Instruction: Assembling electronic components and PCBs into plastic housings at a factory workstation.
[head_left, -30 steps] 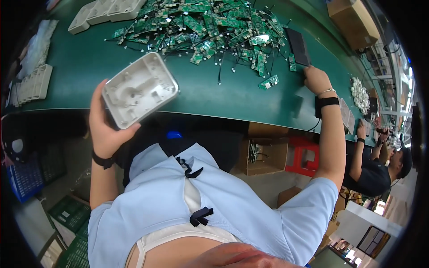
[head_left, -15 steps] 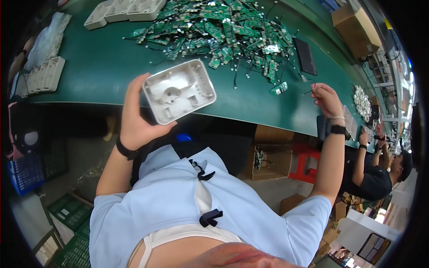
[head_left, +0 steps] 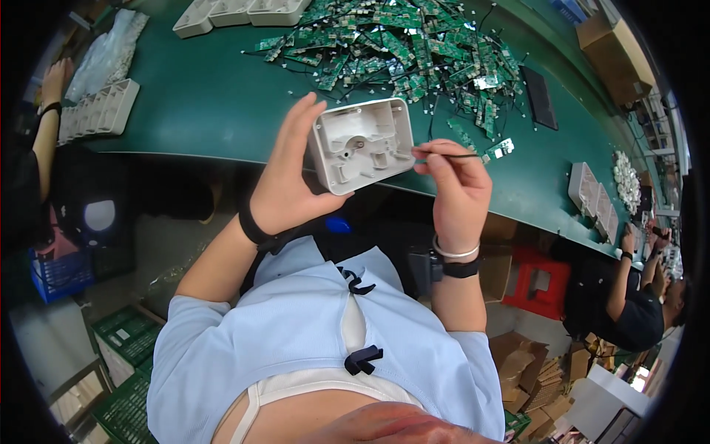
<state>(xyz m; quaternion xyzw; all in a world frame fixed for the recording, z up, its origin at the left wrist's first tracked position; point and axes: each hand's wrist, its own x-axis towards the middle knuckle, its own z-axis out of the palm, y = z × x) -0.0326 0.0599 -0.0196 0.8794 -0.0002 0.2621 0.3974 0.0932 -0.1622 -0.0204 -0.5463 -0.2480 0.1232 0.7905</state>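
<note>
A white plastic housing (head_left: 362, 159), a shallow box with posts and ribs inside, is tilted with its hollow side facing me. My left hand (head_left: 288, 166) grips it by its left side, fingers along the upper edge and thumb at the lower corner. Beside the housing's right wall, my right hand (head_left: 460, 185) pinches a thin black wire (head_left: 462, 155) between thumb and fingers. The wire stretches right toward a small green circuit board (head_left: 498, 151); I cannot tell whether the two are joined. A large heap of green circuit boards (head_left: 399, 48) with black wires covers the far middle of the green table.
More white housings stand at the far left (head_left: 244, 12), left (head_left: 103, 109) and right (head_left: 584, 189). A black flat panel (head_left: 540, 98) lies right of the heap. Small white parts (head_left: 626, 181) are piled farther right. Another person's arm (head_left: 48, 140) reaches in left; a co-worker (head_left: 629, 300) sits right.
My right hand has come left with the wire, up beside the housing. My left hand still grips the housing, now tilted differently. The whole view has shifted somewhat.
</note>
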